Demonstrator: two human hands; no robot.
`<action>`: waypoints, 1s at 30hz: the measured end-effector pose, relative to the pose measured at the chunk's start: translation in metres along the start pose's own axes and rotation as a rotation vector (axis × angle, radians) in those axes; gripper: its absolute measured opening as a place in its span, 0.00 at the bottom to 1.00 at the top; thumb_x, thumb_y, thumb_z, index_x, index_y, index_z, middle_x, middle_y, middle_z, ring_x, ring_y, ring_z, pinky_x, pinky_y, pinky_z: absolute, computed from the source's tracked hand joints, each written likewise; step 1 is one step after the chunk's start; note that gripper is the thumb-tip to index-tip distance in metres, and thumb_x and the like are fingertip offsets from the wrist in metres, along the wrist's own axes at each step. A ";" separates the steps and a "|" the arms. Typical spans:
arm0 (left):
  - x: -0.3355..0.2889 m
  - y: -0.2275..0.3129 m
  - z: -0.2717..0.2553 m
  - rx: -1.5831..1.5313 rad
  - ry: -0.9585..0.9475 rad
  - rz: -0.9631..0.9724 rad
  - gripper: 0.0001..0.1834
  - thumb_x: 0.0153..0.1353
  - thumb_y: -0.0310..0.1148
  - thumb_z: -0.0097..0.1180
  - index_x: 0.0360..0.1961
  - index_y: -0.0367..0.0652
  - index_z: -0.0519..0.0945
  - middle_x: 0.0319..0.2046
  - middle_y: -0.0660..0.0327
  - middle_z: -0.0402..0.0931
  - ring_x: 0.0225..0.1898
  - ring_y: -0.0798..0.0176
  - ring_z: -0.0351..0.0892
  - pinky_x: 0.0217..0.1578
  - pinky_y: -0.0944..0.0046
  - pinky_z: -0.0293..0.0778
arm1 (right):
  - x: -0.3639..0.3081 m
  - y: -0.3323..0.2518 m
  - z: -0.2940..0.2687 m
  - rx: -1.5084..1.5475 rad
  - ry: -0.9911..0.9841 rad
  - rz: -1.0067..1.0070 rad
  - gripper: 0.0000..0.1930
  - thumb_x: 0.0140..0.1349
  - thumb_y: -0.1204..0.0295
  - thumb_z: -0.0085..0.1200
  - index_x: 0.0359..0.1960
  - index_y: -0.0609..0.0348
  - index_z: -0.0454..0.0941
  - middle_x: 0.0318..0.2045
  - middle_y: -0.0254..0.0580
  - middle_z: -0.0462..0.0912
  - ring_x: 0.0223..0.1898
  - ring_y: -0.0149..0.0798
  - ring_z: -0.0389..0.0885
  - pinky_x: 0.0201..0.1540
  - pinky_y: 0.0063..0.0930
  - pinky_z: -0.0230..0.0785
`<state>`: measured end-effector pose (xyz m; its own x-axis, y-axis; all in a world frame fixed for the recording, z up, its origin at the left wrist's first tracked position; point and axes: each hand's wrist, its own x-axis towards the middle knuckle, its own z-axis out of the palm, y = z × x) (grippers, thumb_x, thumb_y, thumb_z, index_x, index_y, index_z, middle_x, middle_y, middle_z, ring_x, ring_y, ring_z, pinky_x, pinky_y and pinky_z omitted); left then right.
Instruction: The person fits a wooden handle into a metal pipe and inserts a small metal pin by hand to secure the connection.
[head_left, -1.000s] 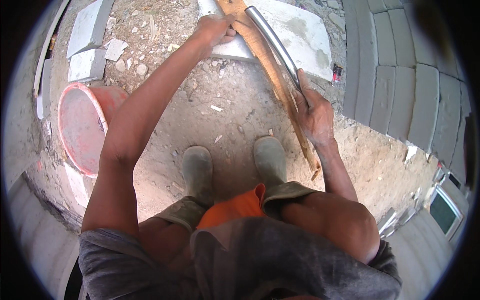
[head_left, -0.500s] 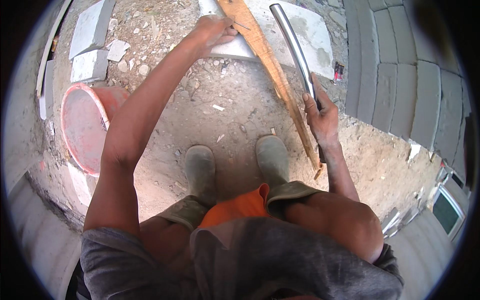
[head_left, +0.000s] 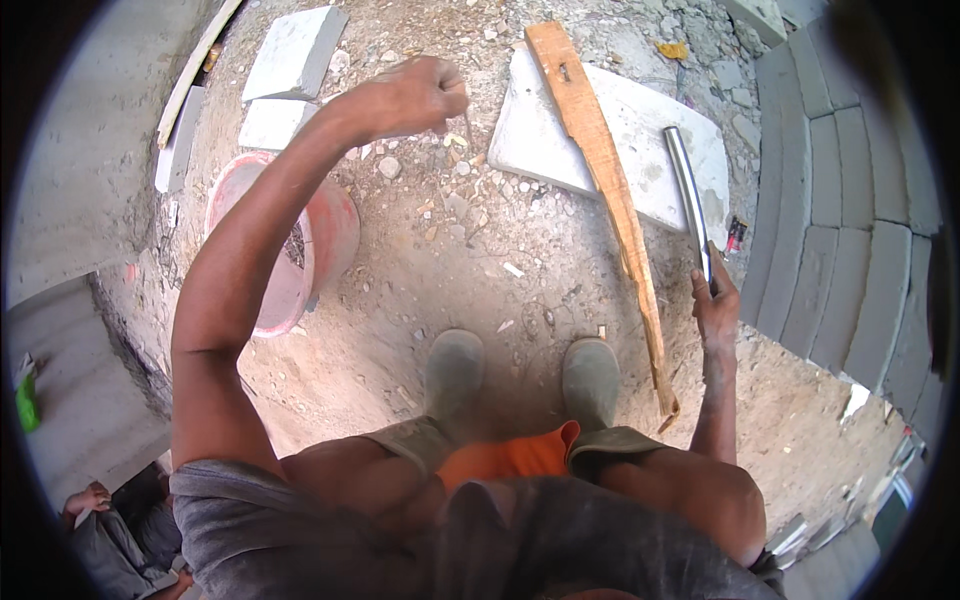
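Holding L hand (head_left: 425,97) well out fwd, w/ fingers (head_left: 454,98) curled tight & L forearm (head_left: 270,225) slanting fwd from bent elbow (head_left: 212,350)! And gripping w/ R hand (head_left: 717,308), closer in, off to R side, w/ thumb (head_left: 698,284) pointing fwd & R forearm (head_left: 715,405) straight behind.

Covered and cropped

Blur softens the left hand (head_left: 422,95); the thin thing (head_left: 467,125) poking from it is too small to tell, as is a dark mark (head_left: 563,72) on the plank (head_left: 597,150). The left forearm (head_left: 260,212) covers part of the bucket (head_left: 336,228). The plank hides a strip of the slab (head_left: 648,148), far edge to near. The right hand (head_left: 716,303) conceals the near end of the metal bar (head_left: 685,175). The view's rim crops a co-worker (head_left: 108,552).
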<state>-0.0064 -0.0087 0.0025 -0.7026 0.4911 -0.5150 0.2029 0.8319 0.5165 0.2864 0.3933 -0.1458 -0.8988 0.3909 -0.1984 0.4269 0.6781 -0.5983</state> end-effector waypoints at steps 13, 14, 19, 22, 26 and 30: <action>-0.128 -0.137 -0.098 0.302 0.045 -0.577 0.14 0.61 0.37 0.63 0.27 0.38 0.77 0.20 0.61 0.75 0.22 0.68 0.74 0.24 0.63 0.71 | 0.028 -0.032 -0.014 0.179 0.075 0.083 0.29 0.70 0.68 0.56 0.72 0.50 0.65 0.45 0.47 0.85 0.31 0.28 0.75 0.35 0.23 0.70; -0.112 -0.149 -0.098 0.269 0.151 -0.449 0.15 0.62 0.38 0.63 0.28 0.36 0.78 0.20 0.59 0.75 0.22 0.66 0.74 0.25 0.61 0.71 | 0.035 -0.029 -0.012 0.155 0.111 0.047 0.29 0.70 0.67 0.56 0.72 0.51 0.64 0.37 0.41 0.80 0.27 0.26 0.71 0.31 0.22 0.66; 0.053 -0.119 -0.033 0.015 0.333 -0.062 0.18 0.66 0.43 0.62 0.33 0.37 0.77 0.24 0.63 0.75 0.27 0.69 0.75 0.31 0.63 0.72 | 0.075 -0.041 -0.001 0.187 0.147 0.044 0.32 0.70 0.67 0.56 0.74 0.54 0.60 0.19 0.29 0.72 0.18 0.22 0.64 0.21 0.20 0.58; 0.124 -0.149 0.013 0.165 0.618 -0.094 0.31 0.61 0.51 0.65 0.56 0.38 0.79 0.47 0.42 0.82 0.49 0.50 0.84 0.49 0.51 0.79 | 0.085 -0.055 0.015 0.300 0.113 0.021 0.33 0.70 0.67 0.57 0.74 0.55 0.58 0.19 0.28 0.72 0.18 0.22 0.65 0.20 0.20 0.58; 0.162 -0.132 0.064 0.195 0.691 -0.148 0.35 0.60 0.53 0.64 0.61 0.40 0.77 0.57 0.38 0.74 0.56 0.43 0.79 0.53 0.46 0.77 | 0.083 -0.059 0.012 0.334 0.073 0.065 0.37 0.68 0.66 0.59 0.75 0.55 0.56 0.27 0.35 0.82 0.24 0.23 0.73 0.25 0.19 0.65; 0.176 -0.115 0.075 0.235 0.654 -0.149 0.33 0.59 0.54 0.64 0.59 0.43 0.79 0.58 0.41 0.73 0.53 0.41 0.80 0.54 0.47 0.76 | 0.082 -0.055 0.002 0.316 0.041 0.113 0.37 0.68 0.65 0.59 0.75 0.54 0.55 0.27 0.34 0.83 0.23 0.23 0.73 0.24 0.19 0.65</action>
<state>-0.1024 0.0012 -0.1986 -0.9848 0.1731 -0.0145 0.1627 0.9482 0.2729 0.1889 0.3868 -0.1306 -0.8400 0.4816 -0.2499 0.4660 0.4046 -0.7868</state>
